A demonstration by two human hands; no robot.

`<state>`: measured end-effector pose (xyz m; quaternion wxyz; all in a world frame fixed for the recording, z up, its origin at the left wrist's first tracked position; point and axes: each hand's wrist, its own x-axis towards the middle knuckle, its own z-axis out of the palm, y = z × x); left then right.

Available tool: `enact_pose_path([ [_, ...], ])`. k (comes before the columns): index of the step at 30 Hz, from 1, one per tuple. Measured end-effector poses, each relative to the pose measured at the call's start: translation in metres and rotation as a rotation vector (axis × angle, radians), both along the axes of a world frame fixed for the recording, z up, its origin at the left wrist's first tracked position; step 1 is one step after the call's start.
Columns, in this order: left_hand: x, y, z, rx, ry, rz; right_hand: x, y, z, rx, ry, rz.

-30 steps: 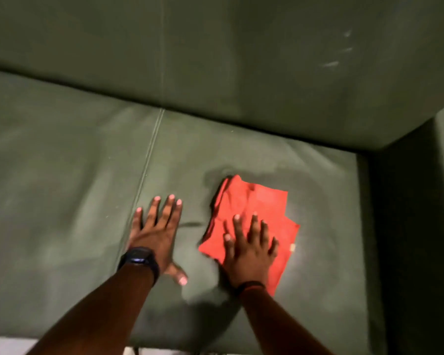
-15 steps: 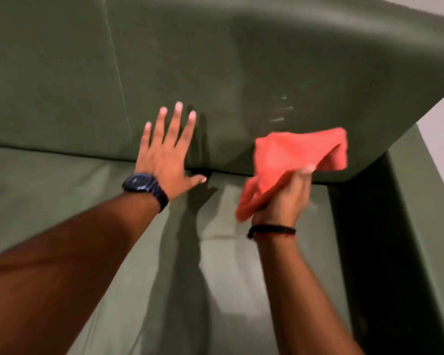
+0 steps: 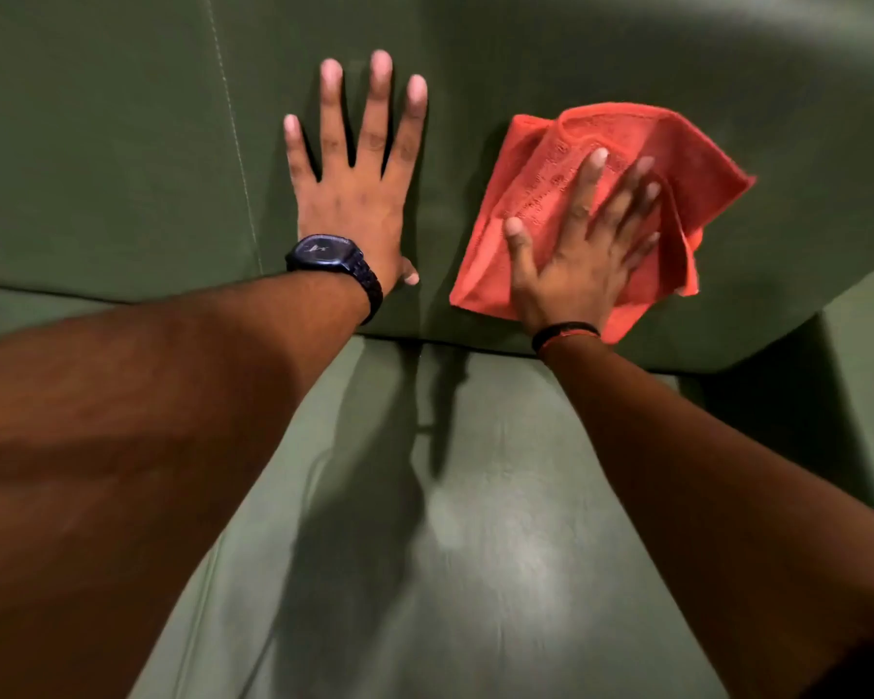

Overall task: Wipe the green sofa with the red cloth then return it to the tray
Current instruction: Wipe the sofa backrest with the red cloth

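The green sofa (image 3: 122, 143) fills the view, its backrest above and its seat cushion (image 3: 500, 547) below. A red cloth (image 3: 541, 158) lies crumpled flat against the backrest at the right. My right hand (image 3: 581, 244) presses on the cloth with fingers spread, palm covering its lower middle. My left hand (image 3: 359, 179), with a dark watch on the wrist, rests flat on the bare backrest to the left of the cloth, fingers apart, holding nothing. The tray is out of view.
A stitched seam (image 3: 233, 133) runs down the backrest left of my left hand. The sofa's right armrest (image 3: 858, 396) rises at the right edge. My two forearms cross the seat cushion from the bottom corners.
The right hand lifted the cloth off the seat, carried it bunched up to the backrest, and now presses it flat there. The left hand moved from the seat up onto the backrest.
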<state>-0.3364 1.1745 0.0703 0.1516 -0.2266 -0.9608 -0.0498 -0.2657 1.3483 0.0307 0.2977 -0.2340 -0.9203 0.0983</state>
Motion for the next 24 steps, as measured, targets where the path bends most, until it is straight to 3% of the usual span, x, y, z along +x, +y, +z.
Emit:
enact_pose_path([
  [2,-0.001,0.001,-0.001,-0.011,0.008,0.004,0.003,0.014,0.003,-0.036,0.038,-0.028],
  [5,-0.002,0.003,-0.004,-0.013,0.021,0.016,-0.006,0.010,0.010,-0.117,0.155,-0.243],
  [11,-0.003,0.006,-0.007,-0.009,0.049,0.032,-0.011,-0.004,0.003,0.003,0.032,-0.084],
  [16,-0.004,0.006,-0.006,-0.020,0.035,0.033,-0.008,0.019,0.020,-0.095,0.130,-0.287],
  [22,-0.005,0.004,-0.006,-0.009,0.036,0.026,-0.002,0.019,0.019,0.029,0.083,-0.216],
  [24,-0.005,0.004,-0.006,-0.013,0.033,0.022,0.002,0.036,0.024,-0.052,0.094,-0.272],
])
